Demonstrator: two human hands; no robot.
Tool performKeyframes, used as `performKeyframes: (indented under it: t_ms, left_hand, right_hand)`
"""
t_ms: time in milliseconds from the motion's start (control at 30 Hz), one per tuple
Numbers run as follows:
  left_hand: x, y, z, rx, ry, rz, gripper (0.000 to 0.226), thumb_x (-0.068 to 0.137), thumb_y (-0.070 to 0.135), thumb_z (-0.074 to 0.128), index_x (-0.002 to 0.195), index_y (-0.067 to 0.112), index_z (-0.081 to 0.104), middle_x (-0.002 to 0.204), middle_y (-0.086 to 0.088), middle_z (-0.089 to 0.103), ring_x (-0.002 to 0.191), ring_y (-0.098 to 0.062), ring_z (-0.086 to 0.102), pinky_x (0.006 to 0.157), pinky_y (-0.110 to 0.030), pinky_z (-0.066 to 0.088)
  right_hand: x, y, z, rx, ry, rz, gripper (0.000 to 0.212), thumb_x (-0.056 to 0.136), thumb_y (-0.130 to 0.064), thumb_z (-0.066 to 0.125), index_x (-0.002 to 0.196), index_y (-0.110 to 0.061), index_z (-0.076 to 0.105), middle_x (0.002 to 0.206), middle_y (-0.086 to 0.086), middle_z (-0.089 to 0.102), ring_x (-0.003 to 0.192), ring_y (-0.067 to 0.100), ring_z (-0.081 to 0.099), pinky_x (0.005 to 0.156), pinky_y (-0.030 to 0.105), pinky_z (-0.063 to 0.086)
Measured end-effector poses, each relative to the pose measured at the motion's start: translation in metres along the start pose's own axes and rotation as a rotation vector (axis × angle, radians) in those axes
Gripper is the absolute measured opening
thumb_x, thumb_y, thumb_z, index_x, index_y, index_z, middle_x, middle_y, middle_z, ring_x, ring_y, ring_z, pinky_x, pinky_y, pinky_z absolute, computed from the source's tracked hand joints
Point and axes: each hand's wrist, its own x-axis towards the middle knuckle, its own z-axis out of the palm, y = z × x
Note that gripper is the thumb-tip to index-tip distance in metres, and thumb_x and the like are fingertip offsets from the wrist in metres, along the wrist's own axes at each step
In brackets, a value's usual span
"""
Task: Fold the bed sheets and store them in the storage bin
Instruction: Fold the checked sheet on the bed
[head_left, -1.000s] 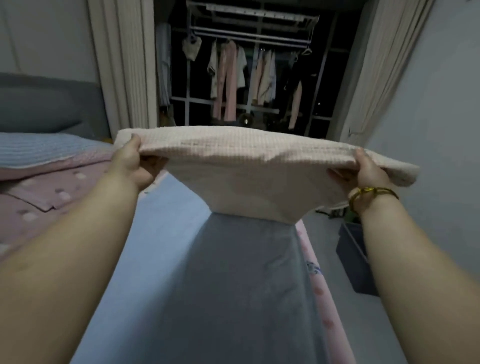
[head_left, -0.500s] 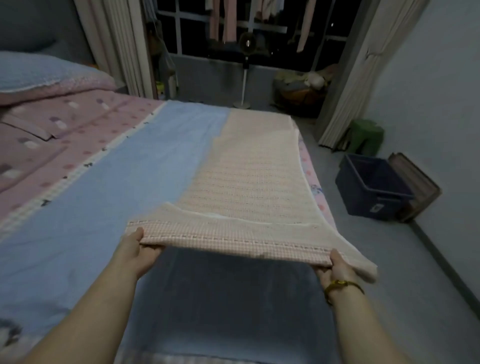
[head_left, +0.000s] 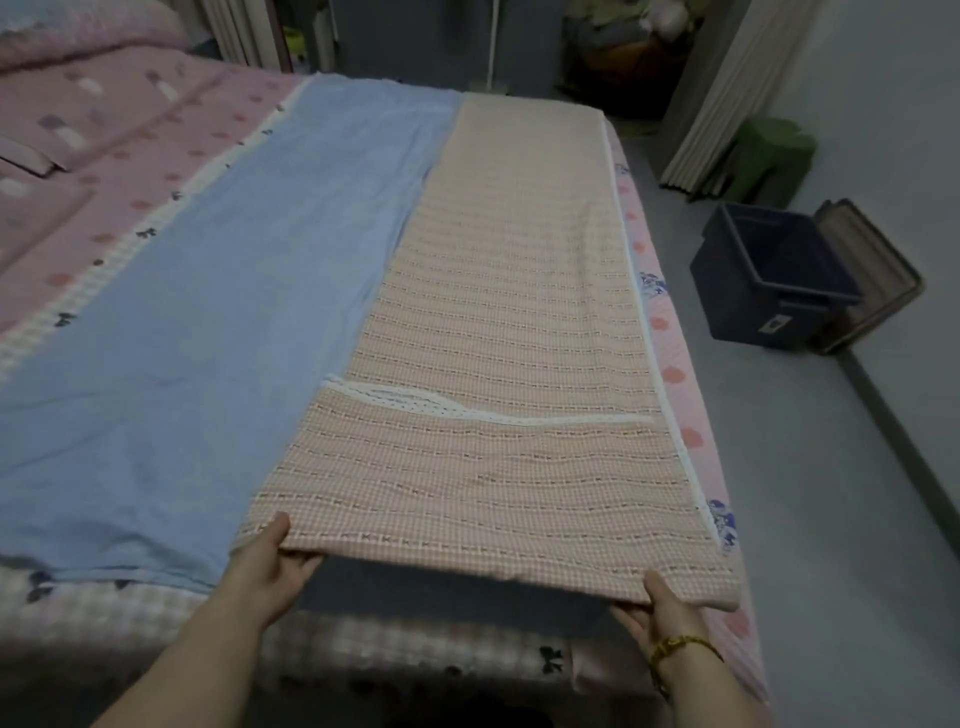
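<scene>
I judged the pink sheet (head_left: 509, 322) half folded, its near corners pinched in my left hand (head_left: 267, 571) and right hand (head_left: 660, 616); the blue sheet (head_left: 234, 312) lay spread and the bin (head_left: 737, 299) empty.

2 forearms reach forward; left grip (head_left: 270, 566) and right grip (head_left: 657, 608) each pinch the near edge of the pink sheet (head_left: 493, 467), thumbs on top.
</scene>
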Motion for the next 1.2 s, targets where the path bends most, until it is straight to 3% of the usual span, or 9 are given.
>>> performKeyframes:
  t_ms: [133, 233, 433, 533, 700, 800, 900, 1067, 1200]
  left_hand:
    - [0.022, -0.013, -0.017, 0.509, 0.317, 0.029, 0.033, 0.098, 0.016, 0.043, 0.126, -0.002, 0.047, 0.136, -0.018, 0.047, 0.13, -0.036, 0.038, 0.109, -0.043, 0.03]
    - [0.035, -0.023, -0.019, 1.116, 0.611, 0.316, 0.062, 0.09, 0.018, 0.056, 0.141, -0.004, 0.028, 0.146, -0.025, 0.03, 0.134, -0.04, 0.03, 0.11, -0.044, 0.025]
    - [0.104, -0.053, 0.04, 1.745, 0.11, 0.695, 0.054, 0.092, 0.033, 0.036, 0.131, -0.002, 0.049, 0.139, -0.026, 0.041, 0.128, -0.042, 0.04, 0.104, -0.051, 0.03]
    - [0.146, -0.06, 0.077, 1.899, -0.063, 0.815, 0.057, 0.086, 0.033, 0.032, 0.119, -0.006, 0.058, 0.128, -0.03, 0.051, 0.117, -0.047, 0.05, 0.094, -0.057, 0.039]
    - [0.188, -0.053, 0.143, 1.955, -0.081, 0.936, 0.059, 0.094, 0.037, 0.045, 0.145, 0.014, 0.027, 0.153, -0.007, 0.023, 0.142, -0.023, 0.017, 0.114, -0.039, 0.008]
    - [0.197, -0.048, 0.171, 1.934, -0.16, 0.898, 0.069, 0.085, 0.044, 0.059, 0.143, 0.017, 0.033, 0.145, -0.006, 0.039, 0.138, -0.022, 0.027, 0.113, -0.038, 0.003]
    - [0.201, -0.043, 0.182, 2.018, -0.143, 1.029, 0.054, 0.079, 0.052, 0.06, 0.116, 0.012, 0.061, 0.104, -0.012, 0.066, 0.108, -0.028, 0.056, 0.102, -0.033, 0.017]
    - [0.19, -0.05, 0.186, 1.885, -0.095, 1.52, 0.041, 0.08, 0.042, 0.044, 0.063, 0.011, 0.063, 0.054, -0.006, 0.059, 0.051, -0.028, 0.06, 0.07, -0.036, 0.022]
    - [0.204, -0.064, 0.202, 1.935, -0.028, 1.447, 0.038, 0.081, 0.038, 0.053, 0.09, 0.005, 0.07, 0.087, -0.017, 0.066, 0.089, -0.036, 0.063, 0.097, -0.043, 0.02]
  right_hand:
    - [0.028, 0.009, -0.013, -0.409, 0.301, -0.025, 0.034, 0.096, -0.012, 0.045, 0.116, 0.014, 0.051, 0.106, 0.029, 0.059, 0.076, 0.034, 0.064, 0.063, 0.031, 0.05]
    - [0.056, 0.007, -0.018, -0.807, 0.526, -0.271, 0.028, 0.088, -0.013, 0.058, 0.099, 0.013, 0.055, 0.111, 0.028, 0.055, 0.101, 0.037, 0.052, 0.085, 0.04, 0.04]
    - [0.145, -0.016, 0.022, -1.379, 0.193, -0.657, 0.05, 0.092, -0.02, 0.052, 0.138, -0.006, 0.04, 0.15, 0.016, 0.026, 0.138, 0.029, 0.023, 0.111, 0.032, 0.017]
    - [0.195, -0.051, 0.049, -1.365, 0.129, -0.75, 0.057, 0.09, -0.023, 0.055, 0.14, -0.006, 0.035, 0.151, 0.016, 0.024, 0.138, 0.029, 0.022, 0.113, 0.035, 0.017]
    - [0.236, -0.096, 0.073, -1.036, 0.064, -0.599, 0.067, 0.087, -0.025, 0.06, 0.142, -0.006, 0.027, 0.141, 0.016, 0.039, 0.129, 0.032, 0.039, 0.108, 0.038, 0.029]
    - [0.242, -0.098, 0.068, -1.088, 0.053, -0.535, 0.058, 0.09, -0.03, 0.057, 0.136, -0.002, 0.037, 0.139, 0.017, 0.042, 0.125, 0.032, 0.042, 0.103, 0.035, 0.033]
    - [0.243, -0.094, 0.057, -1.085, 0.075, -0.637, 0.033, 0.093, -0.025, 0.051, 0.11, 0.003, 0.054, 0.11, 0.019, 0.058, 0.103, 0.032, 0.053, 0.071, 0.026, 0.034]
    - [0.235, -0.108, 0.049, -0.823, 0.17, -0.855, 0.027, 0.091, -0.021, 0.054, 0.09, 0.006, 0.057, 0.079, 0.015, 0.056, 0.078, 0.019, 0.042, 0.053, 0.023, 0.024]
    - [0.246, -0.119, 0.043, -0.928, 0.232, -0.735, 0.029, 0.094, -0.019, 0.049, 0.11, 0.004, 0.056, 0.113, 0.022, 0.059, 0.096, 0.028, 0.052, 0.077, 0.024, 0.034]
